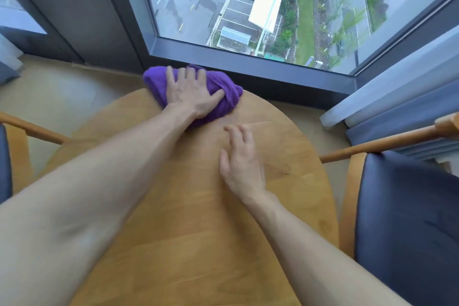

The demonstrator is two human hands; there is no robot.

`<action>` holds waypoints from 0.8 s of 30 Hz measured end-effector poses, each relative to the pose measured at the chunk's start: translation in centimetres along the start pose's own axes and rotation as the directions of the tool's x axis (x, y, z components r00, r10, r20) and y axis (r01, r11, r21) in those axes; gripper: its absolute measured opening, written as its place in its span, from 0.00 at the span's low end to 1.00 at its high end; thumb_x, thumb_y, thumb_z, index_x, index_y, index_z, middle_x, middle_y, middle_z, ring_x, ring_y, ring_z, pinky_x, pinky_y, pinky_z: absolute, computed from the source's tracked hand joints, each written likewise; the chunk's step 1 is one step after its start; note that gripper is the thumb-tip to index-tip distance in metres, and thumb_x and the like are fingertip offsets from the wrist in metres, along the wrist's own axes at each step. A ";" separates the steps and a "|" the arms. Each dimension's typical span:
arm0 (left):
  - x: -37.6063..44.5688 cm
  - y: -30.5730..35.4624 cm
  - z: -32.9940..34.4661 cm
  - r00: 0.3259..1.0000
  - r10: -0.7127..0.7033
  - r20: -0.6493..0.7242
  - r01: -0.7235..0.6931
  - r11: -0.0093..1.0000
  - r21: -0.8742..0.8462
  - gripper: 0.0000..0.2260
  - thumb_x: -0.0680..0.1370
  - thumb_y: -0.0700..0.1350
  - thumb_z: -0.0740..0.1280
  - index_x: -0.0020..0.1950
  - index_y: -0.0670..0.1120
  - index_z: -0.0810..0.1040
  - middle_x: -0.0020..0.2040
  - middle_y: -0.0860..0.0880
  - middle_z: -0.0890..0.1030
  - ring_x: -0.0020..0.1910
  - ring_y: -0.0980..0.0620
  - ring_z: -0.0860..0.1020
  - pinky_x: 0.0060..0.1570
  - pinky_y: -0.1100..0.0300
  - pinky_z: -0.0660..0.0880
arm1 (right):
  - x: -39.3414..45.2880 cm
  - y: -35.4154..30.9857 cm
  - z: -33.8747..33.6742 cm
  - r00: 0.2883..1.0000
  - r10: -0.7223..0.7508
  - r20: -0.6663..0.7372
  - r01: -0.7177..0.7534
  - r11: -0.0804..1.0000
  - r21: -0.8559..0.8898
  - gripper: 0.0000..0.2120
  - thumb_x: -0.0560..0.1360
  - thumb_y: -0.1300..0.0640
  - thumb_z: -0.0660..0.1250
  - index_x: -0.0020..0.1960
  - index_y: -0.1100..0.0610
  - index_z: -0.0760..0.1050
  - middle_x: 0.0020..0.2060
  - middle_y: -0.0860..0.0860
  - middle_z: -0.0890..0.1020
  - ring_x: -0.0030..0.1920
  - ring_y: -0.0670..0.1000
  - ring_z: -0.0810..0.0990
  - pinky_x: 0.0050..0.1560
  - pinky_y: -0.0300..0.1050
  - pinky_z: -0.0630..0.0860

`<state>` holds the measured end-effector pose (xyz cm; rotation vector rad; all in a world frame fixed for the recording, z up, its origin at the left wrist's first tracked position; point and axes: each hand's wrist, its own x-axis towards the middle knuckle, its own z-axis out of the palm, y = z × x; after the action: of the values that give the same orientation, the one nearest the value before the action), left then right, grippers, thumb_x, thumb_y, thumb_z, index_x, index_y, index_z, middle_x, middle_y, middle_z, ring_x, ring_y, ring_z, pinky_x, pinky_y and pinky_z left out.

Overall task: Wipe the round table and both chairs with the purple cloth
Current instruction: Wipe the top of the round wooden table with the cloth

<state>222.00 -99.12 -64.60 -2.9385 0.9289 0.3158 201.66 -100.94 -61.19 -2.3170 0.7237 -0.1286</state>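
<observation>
A bunched purple cloth [224,93] lies at the far edge of the round wooden table [198,231], partly over the rim. My left hand [191,93] presses flat on top of it, fingers spread. My right hand [242,164] hovers over or rests lightly on the middle of the table, fingers apart, holding nothing. One chair with a dark blue seat and wooden arm [407,218] stands at the right. A second chair [15,154] shows at the left edge, mostly cut off.
A large window with a dark frame [248,59] sits just beyond the table's far edge. Pale and blue curtains [397,107] hang at the right, next to the right chair's arm. Light wooden floor [62,92] surrounds the table.
</observation>
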 end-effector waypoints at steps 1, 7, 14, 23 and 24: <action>-0.2 2.8 0.0 0.996 0.084 0.007 -0.084 0.996 -0.006 0.42 0.71 0.71 0.43 0.77 0.46 0.63 0.74 0.39 0.67 0.75 0.41 0.61 0.75 0.36 0.45 | 0.5 0.3 -0.8 0.992 0.027 -0.127 -0.010 0.992 0.128 0.18 0.75 0.66 0.62 0.64 0.62 0.71 0.62 0.58 0.71 0.57 0.58 0.75 0.61 0.53 0.72; -7.2 15.1 1.7 0.870 0.489 0.055 -0.492 0.866 0.087 0.31 0.82 0.57 0.47 0.82 0.47 0.44 0.82 0.43 0.47 0.81 0.42 0.42 0.76 0.38 0.39 | 2.8 4.0 -6.9 0.784 0.254 -0.566 -0.171 0.965 0.196 0.07 0.78 0.61 0.61 0.54 0.62 0.74 0.53 0.57 0.74 0.53 0.57 0.75 0.57 0.49 0.70; -17.7 13.7 3.9 0.729 0.684 0.006 -0.684 0.729 -0.002 0.35 0.78 0.65 0.50 0.82 0.50 0.51 0.81 0.46 0.55 0.81 0.43 0.44 0.76 0.38 0.39 | 3.5 5.8 -7.0 0.947 0.168 -0.273 -0.209 0.970 -0.125 0.15 0.78 0.60 0.60 0.63 0.54 0.76 0.62 0.50 0.75 0.62 0.53 0.72 0.62 0.49 0.69; -17.9 -9.1 3.7 0.979 0.204 -0.015 -0.202 0.976 0.085 0.38 0.74 0.69 0.50 0.81 0.54 0.55 0.82 0.50 0.55 0.81 0.48 0.53 0.76 0.38 0.47 | 1.6 6.2 -3.8 0.992 0.094 -0.088 -0.118 0.936 -0.332 0.14 0.79 0.58 0.61 0.63 0.54 0.76 0.66 0.52 0.75 0.66 0.55 0.70 0.65 0.53 0.68; -17.7 -11.5 3.4 0.995 0.103 -0.014 -0.101 0.993 0.065 0.38 0.74 0.69 0.48 0.81 0.54 0.54 0.82 0.50 0.54 0.81 0.48 0.52 0.76 0.38 0.46 | 1.3 6.4 -3.8 0.994 0.088 -0.063 -0.105 0.928 -0.356 0.16 0.78 0.59 0.62 0.65 0.53 0.75 0.67 0.52 0.73 0.68 0.55 0.69 0.67 0.53 0.66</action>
<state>213.83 -79.40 -64.55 -2.8465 1.0731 0.2598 198.75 -107.75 -62.58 -2.6246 0.9497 -0.0034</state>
